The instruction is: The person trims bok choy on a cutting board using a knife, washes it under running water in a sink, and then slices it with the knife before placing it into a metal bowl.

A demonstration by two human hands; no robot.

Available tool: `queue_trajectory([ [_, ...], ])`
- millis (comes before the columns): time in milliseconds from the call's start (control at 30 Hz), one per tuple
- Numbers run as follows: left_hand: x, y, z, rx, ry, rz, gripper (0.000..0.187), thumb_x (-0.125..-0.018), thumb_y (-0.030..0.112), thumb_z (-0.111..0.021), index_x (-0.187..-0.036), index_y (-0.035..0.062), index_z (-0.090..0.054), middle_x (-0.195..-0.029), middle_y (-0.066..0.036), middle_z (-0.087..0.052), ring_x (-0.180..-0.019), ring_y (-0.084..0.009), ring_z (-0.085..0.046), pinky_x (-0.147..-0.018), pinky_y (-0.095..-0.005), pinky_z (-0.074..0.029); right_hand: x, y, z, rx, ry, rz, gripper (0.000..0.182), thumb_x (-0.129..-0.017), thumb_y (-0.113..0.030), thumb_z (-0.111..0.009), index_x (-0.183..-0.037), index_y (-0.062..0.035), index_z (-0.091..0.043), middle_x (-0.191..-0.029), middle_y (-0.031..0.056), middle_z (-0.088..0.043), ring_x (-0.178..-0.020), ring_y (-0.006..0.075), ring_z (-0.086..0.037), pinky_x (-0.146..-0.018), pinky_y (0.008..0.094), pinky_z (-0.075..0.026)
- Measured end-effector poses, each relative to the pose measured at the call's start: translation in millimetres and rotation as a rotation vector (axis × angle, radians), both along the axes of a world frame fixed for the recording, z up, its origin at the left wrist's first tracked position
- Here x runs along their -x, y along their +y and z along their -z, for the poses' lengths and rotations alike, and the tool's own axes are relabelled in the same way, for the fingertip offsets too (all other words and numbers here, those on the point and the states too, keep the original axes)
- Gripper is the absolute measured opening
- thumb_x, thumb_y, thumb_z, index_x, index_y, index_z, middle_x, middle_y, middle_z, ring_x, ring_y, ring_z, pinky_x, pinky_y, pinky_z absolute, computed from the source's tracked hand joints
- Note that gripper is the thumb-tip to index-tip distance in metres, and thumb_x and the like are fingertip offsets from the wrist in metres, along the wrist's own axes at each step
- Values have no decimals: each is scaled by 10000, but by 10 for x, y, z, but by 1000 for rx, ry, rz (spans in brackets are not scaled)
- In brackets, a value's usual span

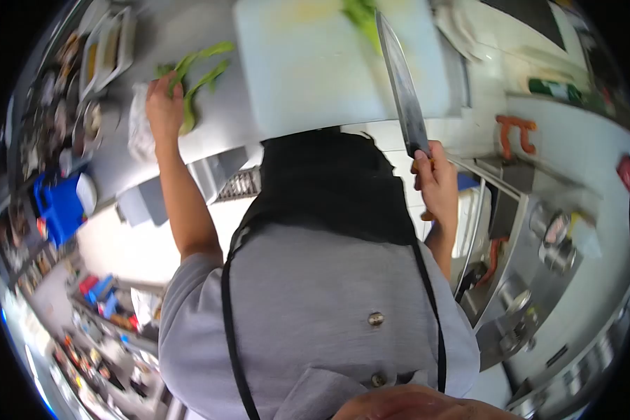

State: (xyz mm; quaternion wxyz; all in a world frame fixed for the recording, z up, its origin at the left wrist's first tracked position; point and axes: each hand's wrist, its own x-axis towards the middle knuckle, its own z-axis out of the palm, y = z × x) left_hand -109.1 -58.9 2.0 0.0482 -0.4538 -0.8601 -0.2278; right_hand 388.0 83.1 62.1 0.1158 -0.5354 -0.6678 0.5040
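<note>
Two hands are engaged. Your right hand (pixel 435 183) grips the knife (pixel 402 84), blade running away from it across the cutting board (pixel 308 63). Your left hand (pixel 162 105) is closed on green stalks (pixel 197 77) lying on the bench (pixel 217 133), beside the board.

No readable text, labels, brands or numbers anywhere you look; print on the shelf goods and containers at the left edge is too blurred to read.
</note>
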Motion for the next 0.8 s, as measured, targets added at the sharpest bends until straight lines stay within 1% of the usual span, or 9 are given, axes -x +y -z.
queue_trajectory([
  [200, -126, -845, 199, 89, -245, -300, 307, -885, 244, -701, -1151, 91, -707, -977, -203, -677, -817, -342, -680, -752, -433, -536, 361, 240, 297, -25, -115, -270, 150, -1012, -175, -531, -1025, -27, -530, -633, 136, -607, -509, 256, -584, -520, 388, -452],
  [267, -365, -779, 128, 66, -258, -379, 446, -829, 329, -770, -1204, 102, -686, -1015, -221, -666, -896, -366, -672, -794, -438, -530, 431, 314, 362, -139, -105, -327, 185, -1018, -198, -523, -1056, -20, -554, -649, 87, -593, -476, 142, -542, -464, 324, -434],
  [433, -584, -630, 234, 80, -144, -332, 560, -779, 364, -815, -1241, 84, -669, -990, -214, -689, -892, -378, -679, -800, -436, -535, 554, 456, 371, -148, -85, -372, 182, -1021, -189, -519, -1061, -15, -555, -652, 86, -594, -467, 144, -538, -456, 319, -427],
  [533, -658, -401, 31, -240, -457, -404, 526, -777, 275, -817, -1223, 39, -672, -846, -134, -719, -711, -220, -661, -687, -339, -540, 547, 464, 305, -174, -103, -351, 185, -1022, -192, -520, -1068, -16, -554, -659, 81, -601, -464, 134, -534, -449, 307, -423],
  [600, -915, -134, -258, -378, -513, -315, 528, -773, 259, -825, -1220, 25, -670, -851, -129, -715, -706, -185, -642, -678, -321, -532, 512, 411, 243, -93, -116, -271, 153, -1005, -173, -538, -1041, -24, -528, -643, 135, -620, -554, 259, -615, -539, 392, -464],
  [633, -1031, 2, -304, -518, -560, -244, 530, -770, 244, -833, -1218, 12, -668, -857, -123, -711, -701, -151, -622, -670, -303, -524, 486, 387, 253, -96, -122, -258, 153, -1005, -173, -538, -1041, -24, -528, -643, 135, -620, -554, 259, -615, -539, 392, -464],
  [700, -1276, 327, -208, -533, -485, -201, 550, -759, 246, -857, -1212, 2, -663, -824, -129, -688, -704, -189, -643, -673, -322, -534, 437, 332, 268, -81, -72, -214, 183, -1019, -189, -521, -1092, -23, -550, -666, 77, -615, -465, 125, -544, -435, 295, -420],
  [733, -1463, 493, -203, -432, -369, -134, 548, -755, 243, -861, -1206, 8, -659, -858, -139, -666, -714, -229, -643, -676, -350, -538, 436, 301, 221, -32, -113, -159, 161, -1002, -181, -538, -1067, -34, -536, -650, 157, -623, -562, 305, -625, -555, 410, -474],
  [800, -1697, 694, -84, -330, -270, -33, 545, -750, 240, -865, -1201, 15, -655, -892, -149, -644, -724, -269, -642, -680, -377, -542, 366, 253, 269, -67, -102, -156, 159, -999, -182, -539, -1065, -37, -537, -652, 179, -618, -577, 354, -621, -561, 430, -469],
])
